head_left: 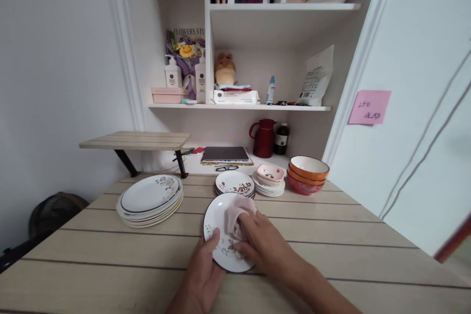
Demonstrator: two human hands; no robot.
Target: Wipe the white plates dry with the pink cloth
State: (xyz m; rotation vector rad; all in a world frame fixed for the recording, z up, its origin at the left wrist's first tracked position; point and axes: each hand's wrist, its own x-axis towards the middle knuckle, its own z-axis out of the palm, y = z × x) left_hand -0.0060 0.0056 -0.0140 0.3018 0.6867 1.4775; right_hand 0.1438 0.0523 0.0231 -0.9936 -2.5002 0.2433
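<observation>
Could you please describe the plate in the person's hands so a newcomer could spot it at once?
Over the middle of the slatted table, the left hand holds a round white plate with a dark rim and floral print. Unlike the stacked plates behind it, it is hand-held, with the right hand holding a pink cloth against it.

- two hands (263, 240);
- one cloth (235, 218);
- one hand-held plate (218, 211);
- three stacks of plates (149, 201), by the table's (331, 235) left and back edges;
- three bowls (308, 176), back right corner
</observation>
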